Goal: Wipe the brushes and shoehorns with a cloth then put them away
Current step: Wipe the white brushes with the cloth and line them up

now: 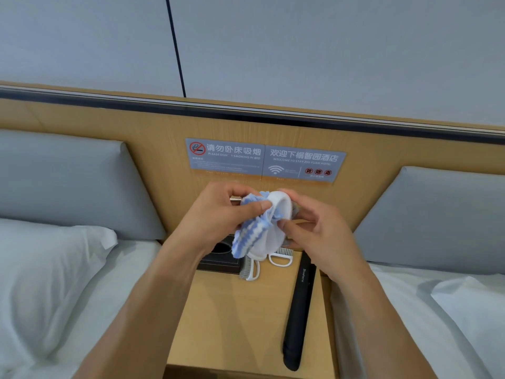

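In the head view, your left hand [218, 212] and right hand [314, 228] meet in the middle of the frame. Both pinch a blue and white cloth [250, 236] wrapped round a white brush [276, 214]. Below them sits a small wooden table [232, 318] between two white beds. On it lie two more white brushes [250, 269] [281, 257], a long black shoehorn [297, 313] at lower right, and a dark box [218, 259]. Grey signs [263, 161] hang on the wooden headboard [153, 132] above.
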A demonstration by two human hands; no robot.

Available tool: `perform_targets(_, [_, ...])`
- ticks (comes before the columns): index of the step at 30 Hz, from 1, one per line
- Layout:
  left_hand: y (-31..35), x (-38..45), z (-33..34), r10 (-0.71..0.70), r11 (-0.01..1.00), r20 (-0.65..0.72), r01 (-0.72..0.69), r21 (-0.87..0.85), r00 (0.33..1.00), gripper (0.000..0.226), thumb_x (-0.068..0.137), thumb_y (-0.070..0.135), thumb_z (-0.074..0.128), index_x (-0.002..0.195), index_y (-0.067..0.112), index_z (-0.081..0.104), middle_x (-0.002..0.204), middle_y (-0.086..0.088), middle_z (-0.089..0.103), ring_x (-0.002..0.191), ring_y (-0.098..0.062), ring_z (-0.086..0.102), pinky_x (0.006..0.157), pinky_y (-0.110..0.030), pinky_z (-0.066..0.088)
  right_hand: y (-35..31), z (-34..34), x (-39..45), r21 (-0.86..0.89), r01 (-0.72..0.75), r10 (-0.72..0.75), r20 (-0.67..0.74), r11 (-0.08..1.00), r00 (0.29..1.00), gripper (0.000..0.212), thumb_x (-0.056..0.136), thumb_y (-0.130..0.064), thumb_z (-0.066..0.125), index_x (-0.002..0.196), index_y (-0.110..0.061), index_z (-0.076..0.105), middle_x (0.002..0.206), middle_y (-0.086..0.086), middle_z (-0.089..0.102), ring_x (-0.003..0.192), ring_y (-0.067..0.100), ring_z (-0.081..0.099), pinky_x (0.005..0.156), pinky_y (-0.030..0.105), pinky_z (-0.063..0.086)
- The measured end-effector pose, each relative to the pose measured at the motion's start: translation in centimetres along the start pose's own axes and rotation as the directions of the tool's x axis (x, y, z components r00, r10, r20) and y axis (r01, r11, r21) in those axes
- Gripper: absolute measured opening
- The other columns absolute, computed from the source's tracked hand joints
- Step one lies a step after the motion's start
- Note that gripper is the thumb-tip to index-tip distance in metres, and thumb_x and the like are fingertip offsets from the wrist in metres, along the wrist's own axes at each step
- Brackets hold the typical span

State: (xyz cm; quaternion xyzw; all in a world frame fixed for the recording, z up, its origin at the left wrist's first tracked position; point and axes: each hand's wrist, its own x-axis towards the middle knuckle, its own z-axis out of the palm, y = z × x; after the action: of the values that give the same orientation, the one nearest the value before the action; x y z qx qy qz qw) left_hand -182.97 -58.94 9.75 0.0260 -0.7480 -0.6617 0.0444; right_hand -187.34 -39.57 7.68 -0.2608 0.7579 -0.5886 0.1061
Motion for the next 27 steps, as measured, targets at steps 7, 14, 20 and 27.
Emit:
perform_targets(7, [-0.7, 0.1, 0.2, -0.036, 0.998, 0.066, 0.032, 0.056, 0.997, 0.014, 0.076, 0.018, 0.083, 0.088, 0.016, 0.075, 0.085, 0.002, 0.075, 0.077, -0.017, 0.074, 0.059, -0.020, 0.054, 0.3, -0.2, 0.2, 0.038, -0.050, 0.053, -0.102, 0.998, 0.993, 0.051, 0.089, -0.008, 0.070, 0.105, -0.057, 0.067, 0.100, -0.010, 0.077, 0.089, 0.015, 0.076, 0.065, 0.039, 0.064])
perform_targets(14, [-1.3, 0.0, 0.5, -0.100, 0.995, 0.013, 0.100, -0.022, 0.995, 0.011, 0.078, 0.023, 0.080, 0.086, 0.016, 0.077, 0.084, -0.004, 0.076, 0.076, -0.019, 0.074, 0.062, -0.024, 0.055, 0.2, -0.2, 0.2, -0.159, -0.023, 0.007, -0.097, 0.987, 0.995, 0.048, 0.086, -0.014, 0.073, 0.110, -0.055, 0.067, 0.101, -0.019, 0.074, 0.086, 0.011, 0.074, 0.070, 0.044, 0.063])
perform_targets(20, [-0.4, 1.1, -0.2, -0.223, 0.967, -0.026, 0.224, 0.117, 0.975, 0.042, 0.073, 0.044, 0.080, 0.083, 0.004, 0.075, 0.068, -0.006, 0.072, 0.057, -0.011, 0.065, 0.057, -0.025, 0.053, -0.5, 0.4, 0.1, -0.492, 0.028, -0.090, -0.103, 0.870, 0.991, 0.050, 0.080, -0.017, 0.078, 0.120, -0.046, 0.068, 0.089, -0.035, 0.070, 0.072, -0.013, 0.058, 0.061, 0.006, 0.040])
perform_targets(27, [-0.1, 2.3, -0.3, -0.276, 0.938, -0.066, 0.283, 0.197, 0.959, 0.063, 0.066, 0.052, 0.083, 0.077, -0.008, 0.069, 0.069, -0.022, 0.063, 0.059, -0.023, 0.058, 0.057, -0.032, 0.045, 0.0, 1.3, 0.1, -0.441, -0.010, -0.061, -0.145, 0.898, 0.988, 0.051, 0.076, -0.019, 0.082, 0.119, -0.044, 0.069, 0.101, -0.022, 0.075, 0.085, -0.005, 0.065, 0.067, 0.007, 0.044])
